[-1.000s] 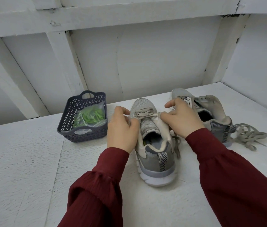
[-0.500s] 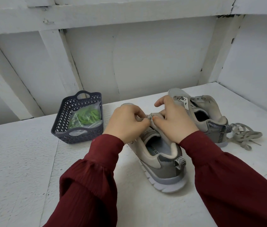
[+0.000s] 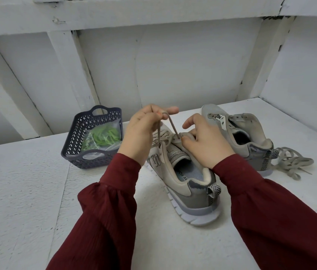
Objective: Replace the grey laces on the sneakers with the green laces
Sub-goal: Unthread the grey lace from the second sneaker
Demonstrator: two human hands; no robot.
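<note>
A grey sneaker (image 3: 190, 193) stands heel toward me in the middle of the white table. My left hand (image 3: 144, 131) is raised above its toe and pinches a loop of its grey lace (image 3: 173, 126), which runs taut down to the eyelets. My right hand (image 3: 205, 142) grips the sneaker's upper at the eyelets, thumb and fingers curled on it. A second grey sneaker (image 3: 237, 133) with no lace stands behind on the right. A loose grey lace (image 3: 292, 162) lies beside its heel. Green laces (image 3: 103, 136) in a clear bag lie in a dark basket (image 3: 75, 145).
White panelled walls with beams close the table at the back and right. The basket stands left of my left hand. Bare table surface (image 3: 21, 191) stretches to the left and in front of the sneaker.
My left hand has risen from the eyelets, drawing a loop of grey lace up and out. The near sneaker has turned a little, heel to the right. My right hand stays on the upper.
</note>
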